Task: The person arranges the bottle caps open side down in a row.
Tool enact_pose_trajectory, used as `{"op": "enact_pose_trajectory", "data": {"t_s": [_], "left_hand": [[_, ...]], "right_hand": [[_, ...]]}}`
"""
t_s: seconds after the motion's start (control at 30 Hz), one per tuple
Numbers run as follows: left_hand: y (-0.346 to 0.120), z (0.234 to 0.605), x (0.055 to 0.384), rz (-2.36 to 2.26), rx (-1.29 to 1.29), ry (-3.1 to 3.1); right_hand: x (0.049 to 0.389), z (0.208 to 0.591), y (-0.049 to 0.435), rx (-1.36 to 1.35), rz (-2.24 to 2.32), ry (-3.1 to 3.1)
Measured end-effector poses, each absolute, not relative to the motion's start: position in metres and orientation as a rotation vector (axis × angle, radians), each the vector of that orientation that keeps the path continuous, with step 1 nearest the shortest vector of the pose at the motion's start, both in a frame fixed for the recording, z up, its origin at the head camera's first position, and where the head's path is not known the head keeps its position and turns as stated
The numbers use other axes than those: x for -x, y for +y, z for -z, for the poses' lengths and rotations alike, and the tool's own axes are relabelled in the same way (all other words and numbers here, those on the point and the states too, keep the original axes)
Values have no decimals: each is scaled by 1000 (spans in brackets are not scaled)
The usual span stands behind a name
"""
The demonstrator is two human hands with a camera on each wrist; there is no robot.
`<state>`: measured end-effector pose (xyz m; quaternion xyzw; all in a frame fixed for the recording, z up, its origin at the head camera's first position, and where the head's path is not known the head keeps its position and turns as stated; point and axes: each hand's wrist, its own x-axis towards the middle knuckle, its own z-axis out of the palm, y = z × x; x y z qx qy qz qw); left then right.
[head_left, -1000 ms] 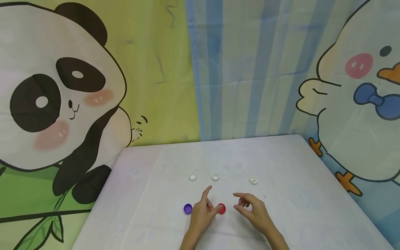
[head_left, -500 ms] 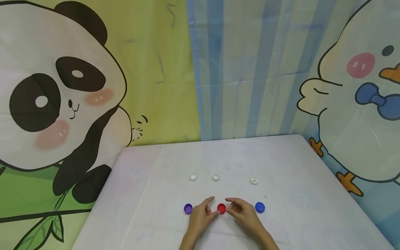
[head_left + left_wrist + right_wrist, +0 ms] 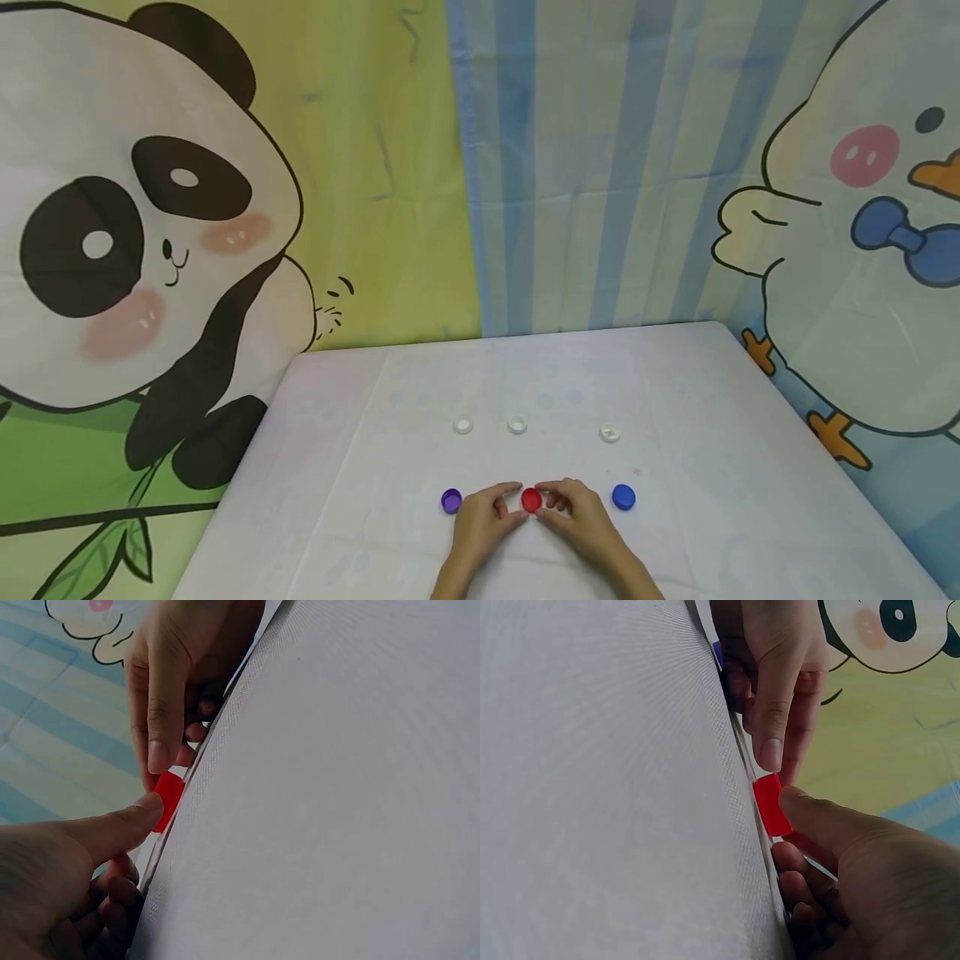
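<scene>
A small red bottle cap (image 3: 531,500) lies on the white table between the two hands in the head view. My left hand (image 3: 482,518) holds its left side, thumb in front and index finger behind. From the other side my right hand (image 3: 587,521) pinches it with thumb and index finger. In the left wrist view, the left thumb covers part of the red cap (image 3: 171,796). The right wrist view shows the right thumb against the cap (image 3: 769,806). Beside the left hand sits a purple cap (image 3: 452,501); a blue cap (image 3: 623,497) lies right of the right hand.
Farther back on the white table (image 3: 375,467) stand three small whitish round pieces: a left one (image 3: 462,426), a middle one (image 3: 517,425) and a right one (image 3: 609,433). Behind the table hang a panda-printed yellow curtain (image 3: 390,167) and a blue-striped one (image 3: 570,167).
My right hand has moved left to the red cap and taken hold of it, uncovering the blue cap. The left hand's index finger has bent down to the red cap.
</scene>
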<state>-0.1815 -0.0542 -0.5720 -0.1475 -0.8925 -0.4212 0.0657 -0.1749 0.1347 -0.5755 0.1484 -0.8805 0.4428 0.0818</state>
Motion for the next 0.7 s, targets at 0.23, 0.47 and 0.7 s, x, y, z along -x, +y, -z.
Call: {"op": "enact_pose_trajectory", "data": {"t_s": [0.23, 0.47, 0.7], "left_hand": [[-53, 572, 180, 1199, 477, -2633], [-52, 571, 179, 1193, 452, -2664], [-53, 572, 178, 1187, 456, -2650]], "right_hand": [[175, 574, 133, -465, -1285, -2624], [174, 573, 133, -458, -1302, -2653], [174, 573, 133, -478, -1287, -2647]]}}
